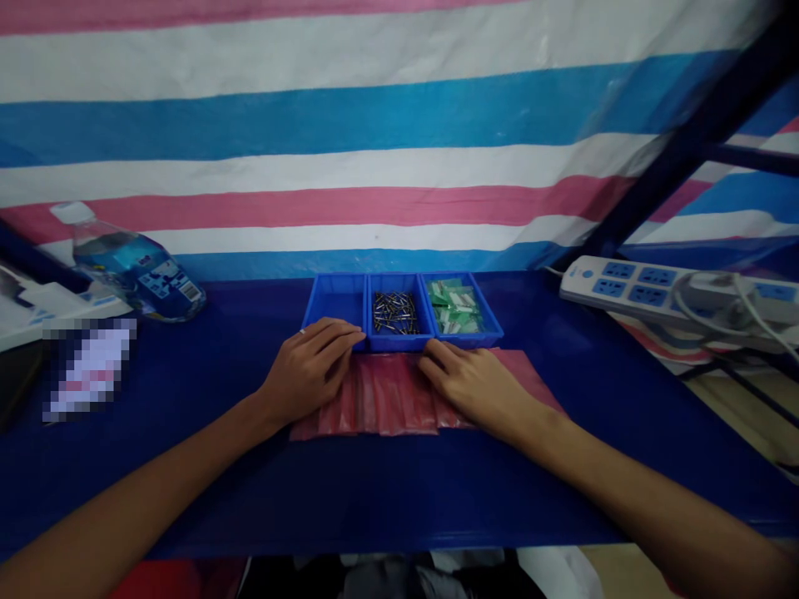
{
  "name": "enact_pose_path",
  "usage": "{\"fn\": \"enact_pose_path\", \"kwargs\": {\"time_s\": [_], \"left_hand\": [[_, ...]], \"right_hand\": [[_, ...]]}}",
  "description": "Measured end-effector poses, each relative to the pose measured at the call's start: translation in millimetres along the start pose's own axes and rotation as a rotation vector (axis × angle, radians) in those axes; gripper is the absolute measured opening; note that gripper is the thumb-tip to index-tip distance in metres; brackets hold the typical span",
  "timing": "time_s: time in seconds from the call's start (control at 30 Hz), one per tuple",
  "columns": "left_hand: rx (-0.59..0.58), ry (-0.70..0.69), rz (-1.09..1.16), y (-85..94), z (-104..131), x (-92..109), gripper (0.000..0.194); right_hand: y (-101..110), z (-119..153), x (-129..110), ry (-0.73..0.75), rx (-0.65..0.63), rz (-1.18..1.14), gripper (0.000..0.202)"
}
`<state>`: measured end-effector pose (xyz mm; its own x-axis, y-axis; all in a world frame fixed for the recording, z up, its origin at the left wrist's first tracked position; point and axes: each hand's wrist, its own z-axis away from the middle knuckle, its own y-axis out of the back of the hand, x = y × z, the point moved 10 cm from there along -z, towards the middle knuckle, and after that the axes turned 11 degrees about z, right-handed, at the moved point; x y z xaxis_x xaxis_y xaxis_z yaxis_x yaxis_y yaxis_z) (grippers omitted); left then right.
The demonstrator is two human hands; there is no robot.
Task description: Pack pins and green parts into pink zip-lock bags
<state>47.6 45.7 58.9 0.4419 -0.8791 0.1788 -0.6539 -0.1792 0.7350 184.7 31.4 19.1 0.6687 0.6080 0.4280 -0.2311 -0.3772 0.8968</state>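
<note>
Three blue bins stand side by side: the left bin [340,298] shows only its blue inside, the middle one holds small dark metal screws [394,313], and the right one holds green-and-white packets [454,308]. Before them lies a row of overlapping pink plastic bags [396,395]. My left hand [312,366] rests over the row's left end, fingers loosely extended at the left bin's front edge. My right hand [468,378] lies on the bags at the right, fingers slightly bent near the right bin's front edge. Neither hand visibly grasps anything.
A bottle [141,264] lies tilted at the back left, beside a white power strip [68,312] and a blurred pale item [92,370]. At the right is another power strip [642,287] with a plug and cables. Striped sheeting [374,125] hangs behind the blue table [387,491].
</note>
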Motion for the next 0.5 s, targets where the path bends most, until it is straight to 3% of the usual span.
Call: {"fn": "enact_pose_path", "kwargs": {"time_s": [0.1, 0.17, 0.33, 0.43, 0.5], "left_hand": [[-0.002, 0.006, 0.005, -0.2, 0, 0, 0.034], [0.000, 0.008, 0.006, -0.2, 1, -1, 0.034], [0.003, 0.007, 0.001, -0.8, 3, -2, 0.033], [0.003, 0.007, 0.001, -0.6, 3, -3, 0.033], [0.003, 0.008, -0.001, -0.5, 2, -2, 0.033]], "right_hand": [[1, 0, 7, -0.035, -0.007, -0.084, 0.015], [4, 1, 15, -0.099, 0.003, -0.299, 0.014], [-7, 2, 34, -0.350, 0.039, -1.332, 0.009], [-6, 3, 46, -0.450, 0.179, -1.742, 0.023], [4, 9, 60, -0.471, 0.324, -1.784, 0.031]]}}
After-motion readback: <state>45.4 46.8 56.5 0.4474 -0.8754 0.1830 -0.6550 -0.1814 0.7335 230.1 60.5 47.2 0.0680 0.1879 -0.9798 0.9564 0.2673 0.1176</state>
